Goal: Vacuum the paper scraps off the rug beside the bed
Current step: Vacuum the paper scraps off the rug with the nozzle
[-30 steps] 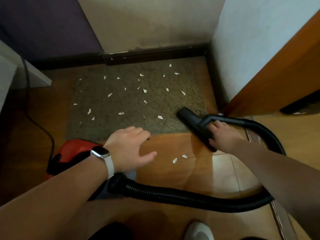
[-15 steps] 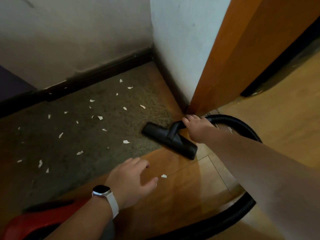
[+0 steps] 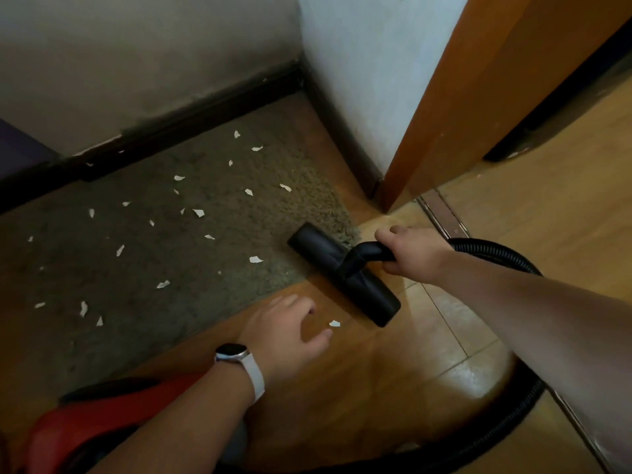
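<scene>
A glossy floor (image 3: 393,388) of brown wood-look tiles fills the near side, with a metal threshold strip running across on the right. A dull, stained wall (image 3: 136,63) with a dark baseboard (image 3: 188,121) meets a white wall corner (image 3: 359,80), and an orange-brown door (image 3: 478,97) stands just beside that corner. A shaggy grey-green rug (image 3: 136,268) lies against the baseboard, strewn with small torn white paper scraps (image 3: 255,259); 1 more scrap (image 3: 334,323) lies on the bare floor. The red vacuum body (image 3: 85,432) sits at the lower left. Its ribbed black hose (image 3: 496,249) loops round on the right. The flat black nozzle (image 3: 342,271) rests with 1 end on the rug's right corner and the other end on the floor. The right hand (image 3: 413,249) grips the nozzle's neck. The left hand (image 3: 284,330), with a white-strapped watch (image 3: 232,350) on its wrist, is spread and holds nothing, just beside the lone scrap.
</scene>
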`<state>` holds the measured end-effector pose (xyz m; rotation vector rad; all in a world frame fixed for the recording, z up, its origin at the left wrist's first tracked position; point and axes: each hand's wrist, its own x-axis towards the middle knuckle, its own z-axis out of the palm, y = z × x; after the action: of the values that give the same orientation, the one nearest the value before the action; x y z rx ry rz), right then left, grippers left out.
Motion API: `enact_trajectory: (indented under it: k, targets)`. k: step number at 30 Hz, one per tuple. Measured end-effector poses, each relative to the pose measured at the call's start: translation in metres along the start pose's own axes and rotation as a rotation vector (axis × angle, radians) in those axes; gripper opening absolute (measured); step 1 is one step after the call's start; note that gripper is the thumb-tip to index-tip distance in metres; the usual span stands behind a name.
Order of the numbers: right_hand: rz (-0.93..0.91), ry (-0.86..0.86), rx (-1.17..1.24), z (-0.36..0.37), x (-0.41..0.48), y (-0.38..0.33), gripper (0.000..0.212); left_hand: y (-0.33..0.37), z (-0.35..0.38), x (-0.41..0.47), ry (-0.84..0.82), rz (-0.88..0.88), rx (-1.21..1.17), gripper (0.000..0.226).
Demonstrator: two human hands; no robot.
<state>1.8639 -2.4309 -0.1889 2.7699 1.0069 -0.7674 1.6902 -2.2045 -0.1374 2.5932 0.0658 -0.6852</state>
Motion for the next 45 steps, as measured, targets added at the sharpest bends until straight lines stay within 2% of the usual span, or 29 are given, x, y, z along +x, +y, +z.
enact_trajectory:
  k: [6,10,15,17,21,25,30,33,37,40,45]
  targets:
    - [-0.111,0.009,0.117,-0.056,-0.027,-0.044,0.026,-0.007,-0.032,-0.018,0.037,-0.036,-0.086,0.044]
    - [-0.156,0.051,0.087,-0.1,-0.038,-0.093,0.028,-0.015,-0.06,-0.04,0.197,-0.184,-0.261,0.041]
    - [-0.155,0.12,0.164,-0.147,-0.044,-0.155,0.025,-0.032,-0.091,-0.082,0.418,-0.388,-0.485,0.072]
    - [-0.195,0.159,0.172,-0.165,-0.046,-0.185,0.023,-0.037,-0.099,-0.101,0.531,-0.423,-0.588,0.083]
    - [-0.335,0.197,0.18,-0.187,-0.052,-0.249,0.022,-0.046,-0.111,-0.133,0.707,-0.518,-0.767,0.121]
    - [-0.442,0.169,0.202,-0.194,-0.061,-0.289,0.023,-0.064,-0.117,-0.165,0.781,-0.553,-0.868,0.123]
    - [-0.399,0.007,0.424,-0.194,-0.08,-0.3,0.039,-0.077,-0.128,-0.205,0.65,-0.518,-0.816,0.124]
    - [-0.363,-0.053,0.398,-0.191,-0.092,-0.294,0.025,-0.085,-0.137,-0.223,0.475,-0.505,-0.805,0.125]
    - [-0.379,-0.034,0.315,-0.182,-0.103,-0.292,0.018,-0.087,-0.144,-0.234,0.294,-0.481,-0.726,0.124]
    - [-0.374,0.028,0.286,-0.173,-0.104,-0.294,0.014,-0.089,-0.143,-0.231,0.292,-0.468,-0.661,0.121]
    - [-0.338,0.097,0.201,-0.168,-0.108,-0.282,0.02,-0.092,-0.139,-0.216,0.24,-0.383,-0.656,0.119]
